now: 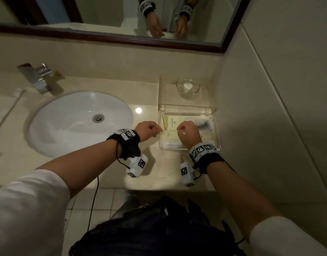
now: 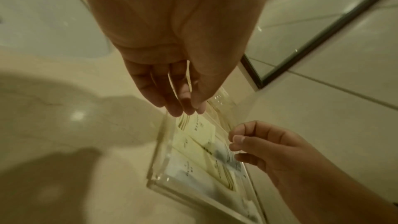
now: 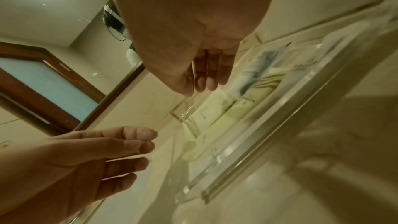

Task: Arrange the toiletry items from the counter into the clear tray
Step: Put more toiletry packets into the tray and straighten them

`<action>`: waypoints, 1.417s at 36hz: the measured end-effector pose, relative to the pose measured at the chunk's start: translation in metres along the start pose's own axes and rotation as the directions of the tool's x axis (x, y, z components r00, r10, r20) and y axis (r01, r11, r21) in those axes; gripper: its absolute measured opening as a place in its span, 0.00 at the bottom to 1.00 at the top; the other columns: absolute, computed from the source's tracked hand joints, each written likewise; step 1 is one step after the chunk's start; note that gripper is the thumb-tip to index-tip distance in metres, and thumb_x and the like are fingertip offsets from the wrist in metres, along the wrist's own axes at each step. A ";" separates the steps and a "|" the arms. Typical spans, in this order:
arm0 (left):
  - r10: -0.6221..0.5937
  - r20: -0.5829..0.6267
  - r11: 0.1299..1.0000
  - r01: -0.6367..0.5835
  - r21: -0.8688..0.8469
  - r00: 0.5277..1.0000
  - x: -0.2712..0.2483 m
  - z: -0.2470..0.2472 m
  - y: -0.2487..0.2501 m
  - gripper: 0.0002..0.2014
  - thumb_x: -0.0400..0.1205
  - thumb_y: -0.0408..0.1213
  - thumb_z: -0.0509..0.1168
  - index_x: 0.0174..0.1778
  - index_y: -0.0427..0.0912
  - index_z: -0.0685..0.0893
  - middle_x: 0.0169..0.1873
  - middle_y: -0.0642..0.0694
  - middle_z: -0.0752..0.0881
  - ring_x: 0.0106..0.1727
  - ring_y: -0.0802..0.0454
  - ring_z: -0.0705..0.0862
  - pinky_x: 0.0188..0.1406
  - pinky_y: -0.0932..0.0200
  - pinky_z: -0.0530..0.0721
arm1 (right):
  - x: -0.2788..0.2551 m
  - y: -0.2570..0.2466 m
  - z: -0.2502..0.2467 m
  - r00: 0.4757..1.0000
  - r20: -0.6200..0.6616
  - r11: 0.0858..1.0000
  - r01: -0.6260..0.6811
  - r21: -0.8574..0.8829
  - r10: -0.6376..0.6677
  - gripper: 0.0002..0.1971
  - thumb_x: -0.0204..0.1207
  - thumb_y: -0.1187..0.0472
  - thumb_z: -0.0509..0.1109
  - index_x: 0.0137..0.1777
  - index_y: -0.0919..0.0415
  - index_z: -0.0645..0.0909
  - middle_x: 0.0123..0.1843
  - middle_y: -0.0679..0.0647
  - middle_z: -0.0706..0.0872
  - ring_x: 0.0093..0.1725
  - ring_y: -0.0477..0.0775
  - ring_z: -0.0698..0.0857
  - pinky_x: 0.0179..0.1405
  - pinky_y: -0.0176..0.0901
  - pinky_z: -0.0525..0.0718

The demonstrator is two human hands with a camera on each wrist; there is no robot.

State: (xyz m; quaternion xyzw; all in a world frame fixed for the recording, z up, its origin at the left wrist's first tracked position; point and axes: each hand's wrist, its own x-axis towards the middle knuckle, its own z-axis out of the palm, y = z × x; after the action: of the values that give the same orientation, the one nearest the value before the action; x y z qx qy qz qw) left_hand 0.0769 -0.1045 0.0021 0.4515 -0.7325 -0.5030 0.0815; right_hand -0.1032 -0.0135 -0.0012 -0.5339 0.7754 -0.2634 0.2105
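Hovering over the clear tray (image 1: 216, 130), left hand (image 1: 147, 130) and right hand (image 1: 188, 133) each pinch an end of a thin packet (image 1: 170, 130), its length spanning between them, directly above the tray's sachets.

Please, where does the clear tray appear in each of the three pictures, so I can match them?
Head: clear tray right of centre, beside the sink.
Left wrist: lower centre, below the fingertips.
Right wrist: crossing diagonally at right.
Shared landmark: the pale yellow packet inside it.
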 end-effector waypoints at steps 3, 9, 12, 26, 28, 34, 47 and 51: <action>-0.073 -0.079 0.990 0.063 -0.126 0.994 -0.012 -0.010 -0.007 0.09 0.80 0.29 0.61 0.51 0.39 0.85 0.45 0.44 0.87 0.40 0.52 0.83 0.41 0.63 0.81 | 0.001 -0.017 0.007 0.995 0.067 0.997 0.071 0.028 -0.073 0.07 0.74 0.68 0.64 0.48 0.63 0.82 0.52 0.57 0.80 0.48 0.51 0.78 0.51 0.39 0.74; -0.153 -0.171 0.978 0.124 -0.167 0.973 -0.031 -0.037 -0.030 0.09 0.81 0.29 0.56 0.49 0.42 0.81 0.44 0.43 0.87 0.36 0.52 0.85 0.37 0.63 0.78 | 0.007 -0.052 0.022 0.980 0.149 0.990 0.128 0.052 -0.135 0.07 0.76 0.67 0.64 0.49 0.63 0.83 0.53 0.58 0.81 0.46 0.48 0.77 0.49 0.37 0.73; -0.180 -0.197 0.973 0.145 -0.179 0.964 -0.041 -0.052 -0.040 0.10 0.81 0.30 0.56 0.50 0.40 0.81 0.45 0.43 0.87 0.39 0.49 0.85 0.36 0.63 0.78 | 0.010 -0.071 0.032 0.975 0.168 0.989 0.140 0.047 -0.146 0.07 0.76 0.67 0.64 0.48 0.62 0.84 0.53 0.58 0.82 0.47 0.50 0.79 0.49 0.37 0.74; -0.184 -0.204 0.973 0.149 -0.177 0.962 -0.089 -0.149 -0.100 0.07 0.81 0.31 0.62 0.52 0.42 0.80 0.46 0.46 0.85 0.42 0.50 0.85 0.40 0.63 0.78 | 0.016 -0.184 0.100 0.961 0.232 0.988 0.138 0.068 -0.150 0.08 0.77 0.66 0.64 0.49 0.62 0.84 0.55 0.57 0.84 0.53 0.55 0.83 0.54 0.42 0.78; -0.186 -0.218 0.972 0.146 -0.186 0.958 -0.098 -0.164 -0.111 0.07 0.80 0.31 0.62 0.52 0.42 0.81 0.46 0.46 0.85 0.41 0.50 0.84 0.39 0.65 0.78 | 0.015 -0.199 0.114 0.959 0.247 0.990 0.127 0.067 -0.140 0.08 0.77 0.66 0.64 0.48 0.62 0.84 0.55 0.57 0.84 0.53 0.55 0.83 0.54 0.42 0.78; -0.216 -0.311 0.970 0.166 -0.180 0.926 -0.130 -0.213 -0.152 0.08 0.81 0.32 0.59 0.51 0.44 0.81 0.45 0.47 0.85 0.43 0.50 0.85 0.39 0.64 0.80 | 0.009 -0.248 0.162 0.946 0.292 0.990 0.133 0.051 -0.143 0.07 0.76 0.66 0.64 0.48 0.62 0.84 0.52 0.56 0.84 0.50 0.54 0.82 0.50 0.40 0.77; -0.358 -0.521 0.934 0.307 -0.184 0.775 -0.209 -0.299 -0.253 0.11 0.80 0.33 0.58 0.53 0.44 0.84 0.55 0.42 0.87 0.56 0.39 0.84 0.55 0.53 0.81 | -0.005 -0.336 0.268 0.887 0.427 0.982 0.191 0.007 -0.175 0.06 0.74 0.65 0.67 0.49 0.61 0.82 0.53 0.58 0.85 0.46 0.53 0.80 0.48 0.41 0.75; -0.389 -0.565 0.918 0.356 -0.174 0.727 -0.231 -0.316 -0.280 0.12 0.80 0.32 0.59 0.55 0.41 0.84 0.56 0.41 0.87 0.57 0.41 0.83 0.53 0.58 0.78 | -0.010 -0.356 0.295 0.862 0.465 0.971 0.239 -0.023 -0.201 0.05 0.74 0.64 0.68 0.49 0.61 0.81 0.53 0.57 0.84 0.45 0.50 0.77 0.46 0.40 0.73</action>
State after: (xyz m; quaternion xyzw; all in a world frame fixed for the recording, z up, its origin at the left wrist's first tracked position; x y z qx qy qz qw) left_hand 0.5545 -0.1662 0.0045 0.7201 -0.5512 -0.3632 0.2139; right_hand 0.3350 -0.1618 -0.0028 -0.6740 0.6475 -0.1208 0.3346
